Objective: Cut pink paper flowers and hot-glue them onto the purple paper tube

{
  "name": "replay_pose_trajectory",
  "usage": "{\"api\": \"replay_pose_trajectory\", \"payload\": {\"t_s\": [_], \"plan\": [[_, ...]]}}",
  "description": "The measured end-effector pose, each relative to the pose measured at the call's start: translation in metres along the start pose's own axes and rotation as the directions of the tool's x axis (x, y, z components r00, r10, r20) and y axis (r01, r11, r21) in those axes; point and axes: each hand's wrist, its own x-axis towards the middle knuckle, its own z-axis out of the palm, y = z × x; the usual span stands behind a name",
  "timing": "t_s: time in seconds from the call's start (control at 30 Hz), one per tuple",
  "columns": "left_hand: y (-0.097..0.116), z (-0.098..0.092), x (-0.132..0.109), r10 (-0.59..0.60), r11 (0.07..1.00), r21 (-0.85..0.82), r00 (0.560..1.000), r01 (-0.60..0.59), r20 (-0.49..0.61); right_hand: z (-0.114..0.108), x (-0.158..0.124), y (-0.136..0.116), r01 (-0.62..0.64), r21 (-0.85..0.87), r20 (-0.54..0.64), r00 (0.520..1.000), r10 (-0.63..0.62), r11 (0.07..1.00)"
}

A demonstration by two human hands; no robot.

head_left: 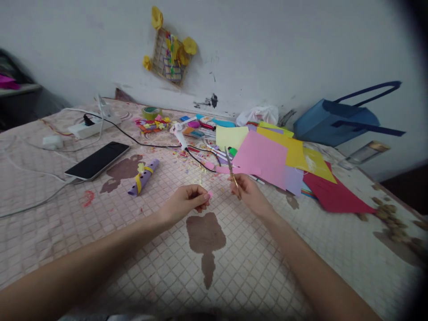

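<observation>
My left hand (185,204) is pinching a small scrap of pink paper (210,194) between its thumb and fingers. My right hand (250,194) grips a pair of small gold-coloured scissors (231,168), with the blades pointing up and away from me. The blades stand over a narrow pink paper strip (230,170) at the edge of a loose pile of coloured paper sheets (261,157). The hands are apart, with a small gap between the pink scrap and the scissors. Part of the scissor handles is hidden inside my right hand.
A patterned tiled cloth (214,263) covers the table, scattered with paper bits. A black phone (96,160), a purple paper roll tied with yellow ribbon (143,177), a white glue gun (180,136), a power strip (93,125), and tape (151,113) lie beyond. A blue bag (336,118) leans on the wall.
</observation>
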Motion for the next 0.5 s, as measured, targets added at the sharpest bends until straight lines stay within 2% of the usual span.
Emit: {"api": "replay_pose_trajectory", "payload": {"t_s": [0.07,0.13,0.27,0.5], "plan": [[0.000,0.001,-0.001,0.006,1.000,0.025,1.000,-0.006,0.009,0.014,-0.008,-0.012,-0.044,0.190,0.036,0.999,0.038,0.981],[0.001,0.001,-0.001,0.014,0.998,0.056,1.000,-0.015,0.023,0.026,-0.016,-0.020,-0.070,0.281,0.007,0.997,0.071,0.957],[0.001,0.003,-0.003,0.021,0.991,0.134,0.998,-0.028,0.052,0.036,-0.024,-0.027,-0.097,0.294,-0.013,0.994,0.106,0.951],[0.001,0.004,-0.004,0.035,0.973,0.227,0.998,-0.046,0.051,0.037,-0.024,-0.025,-0.081,0.266,-0.014,0.996,0.088,0.961]]}}
